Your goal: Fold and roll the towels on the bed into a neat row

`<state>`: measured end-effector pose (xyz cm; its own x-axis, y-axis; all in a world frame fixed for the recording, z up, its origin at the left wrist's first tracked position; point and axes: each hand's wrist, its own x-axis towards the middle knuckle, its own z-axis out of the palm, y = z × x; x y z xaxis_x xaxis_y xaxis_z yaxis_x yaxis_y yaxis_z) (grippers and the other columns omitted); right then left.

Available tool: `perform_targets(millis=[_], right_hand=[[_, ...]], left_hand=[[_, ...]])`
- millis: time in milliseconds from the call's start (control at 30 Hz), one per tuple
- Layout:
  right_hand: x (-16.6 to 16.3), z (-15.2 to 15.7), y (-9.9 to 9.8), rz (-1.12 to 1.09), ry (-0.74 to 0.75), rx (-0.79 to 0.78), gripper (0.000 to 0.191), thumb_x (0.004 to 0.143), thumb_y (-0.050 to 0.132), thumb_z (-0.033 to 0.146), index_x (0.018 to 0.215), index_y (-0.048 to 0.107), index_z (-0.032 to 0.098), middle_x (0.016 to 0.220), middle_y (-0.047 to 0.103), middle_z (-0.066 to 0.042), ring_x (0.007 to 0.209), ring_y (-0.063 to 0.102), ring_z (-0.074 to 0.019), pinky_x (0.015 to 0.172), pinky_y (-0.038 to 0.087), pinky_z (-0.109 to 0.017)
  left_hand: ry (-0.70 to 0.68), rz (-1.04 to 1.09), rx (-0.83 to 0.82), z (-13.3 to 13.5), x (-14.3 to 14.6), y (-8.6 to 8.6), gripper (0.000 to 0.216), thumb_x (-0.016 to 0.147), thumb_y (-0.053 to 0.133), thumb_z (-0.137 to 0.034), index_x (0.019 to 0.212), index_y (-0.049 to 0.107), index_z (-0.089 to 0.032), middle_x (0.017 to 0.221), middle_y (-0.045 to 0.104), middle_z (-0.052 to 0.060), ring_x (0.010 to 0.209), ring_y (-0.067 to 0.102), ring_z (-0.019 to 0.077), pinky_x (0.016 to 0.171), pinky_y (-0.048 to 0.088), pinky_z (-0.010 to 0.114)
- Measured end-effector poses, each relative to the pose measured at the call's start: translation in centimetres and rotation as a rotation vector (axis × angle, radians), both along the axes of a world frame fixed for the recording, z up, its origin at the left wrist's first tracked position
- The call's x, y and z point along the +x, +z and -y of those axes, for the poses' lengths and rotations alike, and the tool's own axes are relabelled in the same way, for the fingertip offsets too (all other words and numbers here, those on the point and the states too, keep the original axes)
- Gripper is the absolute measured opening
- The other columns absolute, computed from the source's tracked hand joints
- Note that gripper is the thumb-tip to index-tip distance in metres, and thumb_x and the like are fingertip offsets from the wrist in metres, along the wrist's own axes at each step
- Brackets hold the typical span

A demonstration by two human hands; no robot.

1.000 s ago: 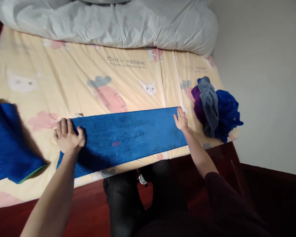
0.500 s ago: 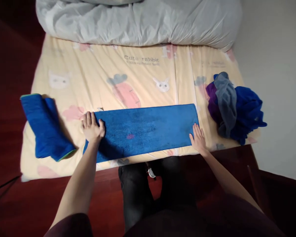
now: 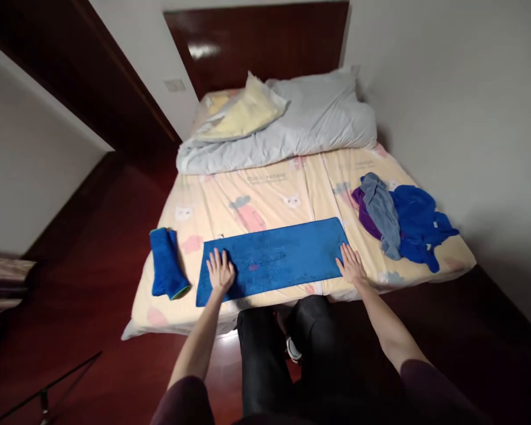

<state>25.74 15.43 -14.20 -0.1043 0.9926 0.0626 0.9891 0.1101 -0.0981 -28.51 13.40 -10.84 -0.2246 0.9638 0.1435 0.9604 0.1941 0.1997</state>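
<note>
A long blue towel (image 3: 287, 254) lies flat near the front edge of the bed, with a small reddish mark left of its middle. My left hand (image 3: 221, 271) rests on the left part of the towel, fingers spread and holding nothing. At the opposite short end, my right hand (image 3: 351, 265) lies palm down over the edge, its fingers stretched out. A folded blue cloth (image 3: 167, 265) with green edging sits to the left of the towel. On the right is a loose heap with a grey cloth (image 3: 380, 212), a purple cloth (image 3: 366, 213) and a crumpled blue cloth (image 3: 418, 224).
The bed's sheet (image 3: 265, 192) is pale yellow with rabbits and carrots. Toward the headboard (image 3: 261, 41) lie a grey quilt (image 3: 310, 130) and a yellow pillow-like bundle (image 3: 252, 112). A wall (image 3: 446, 118) runs along the right. A thin dark rod (image 3: 57, 381) stands lower left.
The view has tilted up and drawn back, showing the headboard and pillow end. My left hand has moved inward from the towel's left edge; the right hand stays at its right end.
</note>
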Motion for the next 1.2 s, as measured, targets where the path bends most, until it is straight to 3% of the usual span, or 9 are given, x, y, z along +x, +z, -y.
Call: perform_targets(millis=[133,200,400,533,667,867,1067,1133,1200], right_hand=[[-0.6,0.1,0.7,-0.012,-0.089,-0.083,0.073,0.104,0.018,0.049,0.165,0.031,0.012,0.173,0.026,-0.009,0.163,0.019,-0.0244,0.133,0.01,-0.052],[-0.7,0.6,1.4,-0.021,-0.137,-0.156,0.073,0.103,0.021,0.051,0.164,0.035,0.014,0.173,0.026,-0.01,0.162,0.021,-0.0264,0.132,0.012,-0.056],[1.2,3.7,4.0,-0.012,-0.185,-0.33,0.073,0.101,0.029,0.054,0.161,0.043,0.014,0.173,0.023,-0.018,0.161,0.025,-0.0296,0.128,0.018,-0.06],[2.2,6.5,5.1,0.033,-0.182,-0.38,0.069,0.099,0.037,0.045,0.158,0.046,0.011,0.17,0.03,-0.02,0.16,0.027,-0.0304,0.127,0.021,-0.059],[0.2,9.9,5.5,0.018,-0.156,-0.294,0.067,0.095,0.045,0.036,0.157,0.046,0.009,0.169,0.033,-0.021,0.162,0.022,-0.0305,0.13,0.018,-0.056],[-7.5,13.9,5.3,-0.12,-0.001,-0.183,0.063,0.097,0.049,0.033,0.157,0.046,0.012,0.17,0.033,-0.016,0.162,0.022,-0.0305,0.131,0.019,-0.051],[-14.4,17.5,4.4,-0.266,0.252,-0.09,0.057,0.099,0.046,0.027,0.155,0.051,0.019,0.169,0.038,-0.012,0.16,0.026,-0.0288,0.131,0.022,-0.055],[-15.6,18.7,4.0,-0.27,0.281,-0.105,0.05,0.1,0.045,0.028,0.147,0.06,0.021,0.165,0.043,-0.012,0.159,0.03,-0.0293,0.13,0.022,-0.058],[-16.2,19.4,3.7,-0.258,0.285,-0.119,0.043,0.1,0.047,0.028,0.137,0.068,0.023,0.162,0.049,-0.011,0.157,0.034,-0.0299,0.13,0.022,-0.06]], left_hand=[[0.005,0.053,-0.003,9.6,3.2,-2.1,0.064,0.104,0.03,-0.035,0.163,0.037,-0.012,0.172,0.026,0.016,0.163,0.014,0.0313,0.13,0.015,0.058],[0.026,0.076,-0.004,13.2,3.6,-2.8,0.065,0.104,0.028,-0.037,0.163,0.038,-0.01,0.172,0.026,0.017,0.163,0.016,0.0312,0.13,0.015,0.056],[0.066,0.223,-0.106,17.7,5.8,-1.3,0.069,0.098,0.04,-0.035,0.16,0.04,-0.007,0.168,0.03,0.024,0.161,0.02,0.0359,0.129,0.018,0.059],[0.002,0.261,-0.18,22.1,10.7,-1.2,0.068,0.098,0.045,-0.038,0.16,0.042,-0.01,0.169,0.029,0.024,0.16,0.022,0.0404,0.126,0.02,0.063],[-0.054,0.204,-0.166,26.4,14.9,-1.1,0.069,0.096,0.053,-0.038,0.161,0.043,-0.015,0.173,0.016,0.022,0.161,0.008,0.0469,0.123,0.018,0.073],[-0.077,0.208,-0.194,27.0,15.5,0.6,0.068,0.094,0.059,-0.031,0.159,0.046,-0.015,0.173,0.015,0.024,0.16,0.005,0.0494,0.121,0.016,0.076],[-0.032,0.349,-0.169,26.7,15.6,1.2,0.064,0.089,0.062,-0.024,0.152,0.055,-0.014,0.173,0.018,0.022,0.161,0.005,0.0463,0.125,0.011,0.072],[0.012,0.471,-0.143,26.2,16.1,1.4,0.052,0.088,0.064,-0.023,0.139,0.065,-0.016,0.17,0.029,0.02,0.161,0.008,0.0444,0.126,0.007,0.071],[0.04,0.677,-0.102,25.2,17.0,1.6,0.036,0.088,0.065,-0.022,0.123,0.072,-0.019,0.158,0.05,0.019,0.16,0.021,0.0404,0.127,0.006,0.068]])
